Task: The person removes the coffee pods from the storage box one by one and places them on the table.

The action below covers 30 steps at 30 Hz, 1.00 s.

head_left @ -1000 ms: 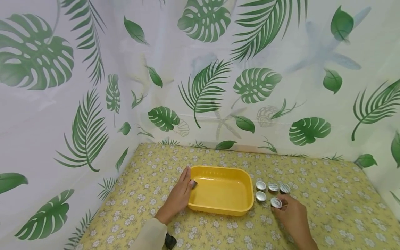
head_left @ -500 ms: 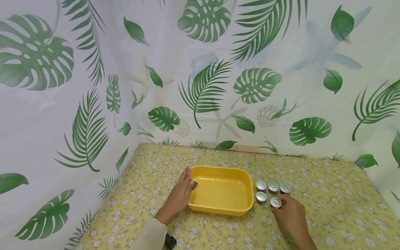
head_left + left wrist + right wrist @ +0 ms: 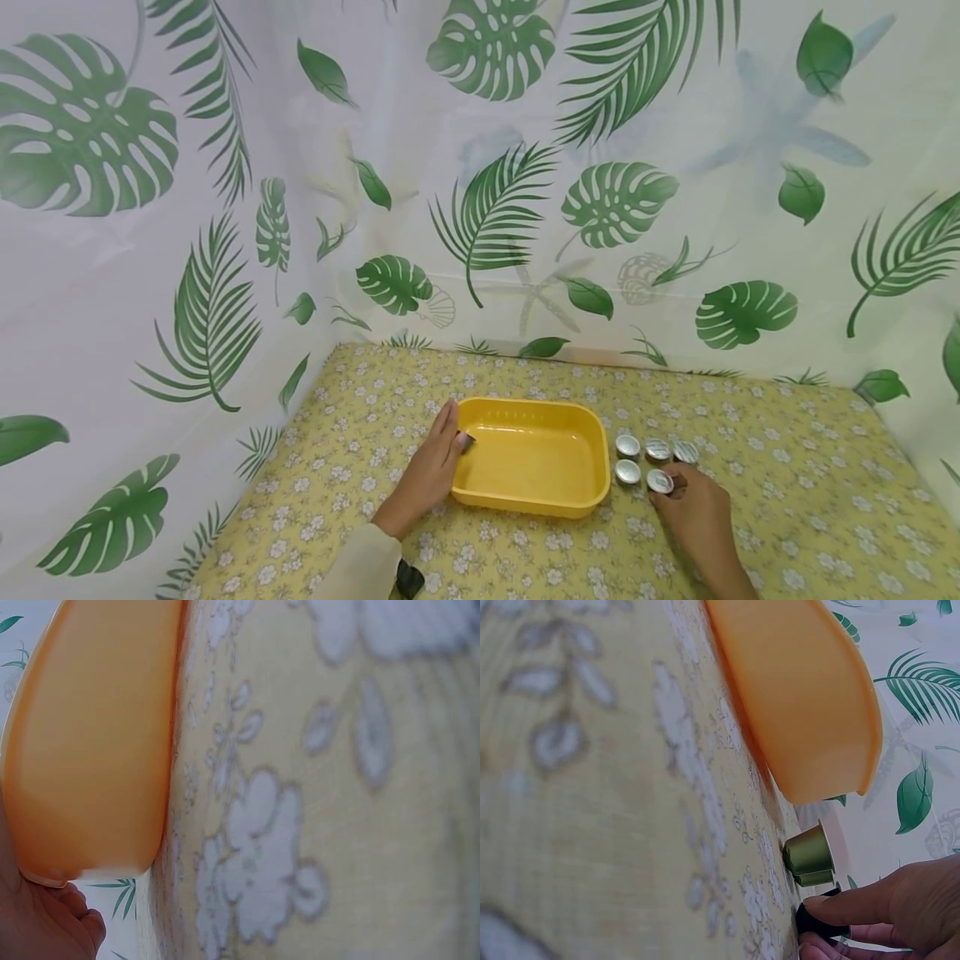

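Observation:
A yellow plastic tub (image 3: pixel 532 505) stands on the flowered cloth, with nothing inside it but a small dark patch at the thumb tip. My left hand (image 3: pixel 427 475) grips its left rim, thumb inside and fingers along the outside. To the tub's right, my right hand (image 3: pixel 697 508) pinches a coffee capsule (image 3: pixel 660 481) by its sides. This capsule is black in the right wrist view, its silver foil lid facing up. Near it stand several other foil-topped capsules (image 3: pixel 627 472), and a green capsule (image 3: pixel 810 853) shows in the right wrist view.
A yellow flowered cloth (image 3: pixel 810 492) covers the surface. White leaf-printed sheets (image 3: pixel 502 321) rise behind and at both sides. Beside the left sleeve (image 3: pixel 360 560) lies or hangs a dark object (image 3: pixel 409 577), its kind unclear.
My right hand has shifted the pinched capsule slightly left and away from me, closer to the other capsules. The left hand and the tub have stayed in place.

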Each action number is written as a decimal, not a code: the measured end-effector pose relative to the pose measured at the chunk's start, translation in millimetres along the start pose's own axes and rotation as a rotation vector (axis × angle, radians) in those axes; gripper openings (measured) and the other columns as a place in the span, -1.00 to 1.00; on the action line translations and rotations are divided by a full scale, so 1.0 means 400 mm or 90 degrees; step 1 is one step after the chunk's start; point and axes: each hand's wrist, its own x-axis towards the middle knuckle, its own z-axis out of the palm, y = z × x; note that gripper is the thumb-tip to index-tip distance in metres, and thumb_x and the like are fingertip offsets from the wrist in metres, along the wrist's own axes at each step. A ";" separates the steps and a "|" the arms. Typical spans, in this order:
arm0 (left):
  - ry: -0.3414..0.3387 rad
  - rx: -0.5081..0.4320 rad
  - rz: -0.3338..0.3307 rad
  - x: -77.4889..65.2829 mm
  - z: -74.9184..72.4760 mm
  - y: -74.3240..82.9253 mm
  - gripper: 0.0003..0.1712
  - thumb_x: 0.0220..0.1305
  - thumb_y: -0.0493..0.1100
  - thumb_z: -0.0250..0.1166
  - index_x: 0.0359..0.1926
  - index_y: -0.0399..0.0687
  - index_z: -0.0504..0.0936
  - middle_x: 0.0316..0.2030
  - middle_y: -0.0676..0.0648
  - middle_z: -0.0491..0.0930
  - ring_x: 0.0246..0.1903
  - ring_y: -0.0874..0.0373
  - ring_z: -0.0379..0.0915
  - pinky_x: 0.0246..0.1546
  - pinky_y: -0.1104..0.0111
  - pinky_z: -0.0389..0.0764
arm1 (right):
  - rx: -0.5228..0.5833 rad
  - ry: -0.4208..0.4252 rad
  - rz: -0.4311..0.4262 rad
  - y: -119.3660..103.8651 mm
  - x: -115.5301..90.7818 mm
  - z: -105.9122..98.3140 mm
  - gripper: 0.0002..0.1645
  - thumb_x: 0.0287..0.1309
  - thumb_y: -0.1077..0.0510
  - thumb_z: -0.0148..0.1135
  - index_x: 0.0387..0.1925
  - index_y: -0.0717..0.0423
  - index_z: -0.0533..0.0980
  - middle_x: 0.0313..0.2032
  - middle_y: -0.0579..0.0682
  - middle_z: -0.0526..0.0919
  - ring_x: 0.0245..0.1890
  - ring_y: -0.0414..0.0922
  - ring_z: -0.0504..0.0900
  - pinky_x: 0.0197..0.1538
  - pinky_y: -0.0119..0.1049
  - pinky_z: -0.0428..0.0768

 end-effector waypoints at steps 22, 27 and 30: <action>0.001 -0.004 0.007 -0.002 -0.001 0.001 -0.29 0.69 0.07 -0.24 0.63 -0.02 -0.27 0.62 0.00 -0.34 0.56 -0.08 -0.17 0.45 -0.05 0.15 | -0.003 0.017 -0.011 0.006 0.001 0.008 -0.53 0.00 0.33 0.54 -0.06 0.46 0.57 -0.35 0.21 0.72 -0.35 0.10 0.71 -0.33 -0.02 0.66; 0.001 -0.004 0.001 -0.002 -0.002 0.002 -0.29 0.69 0.08 -0.24 0.63 0.01 -0.28 0.62 0.02 -0.34 0.56 -0.06 -0.17 0.46 -0.04 0.14 | -0.002 0.015 -0.002 0.001 0.001 0.007 -0.48 0.01 0.32 0.54 -0.01 0.49 0.56 -0.35 0.23 0.72 -0.35 0.12 0.71 -0.35 -0.05 0.67; -0.004 -0.008 -0.007 -0.004 -0.002 0.001 -0.29 0.68 0.10 -0.24 0.63 0.03 -0.28 0.61 0.05 -0.35 0.57 -0.02 -0.20 0.47 -0.01 0.12 | -0.003 0.008 0.004 -0.001 -0.002 0.005 -0.44 0.02 0.32 0.54 0.03 0.51 0.54 -0.35 0.24 0.72 -0.36 0.12 0.72 -0.38 -0.07 0.67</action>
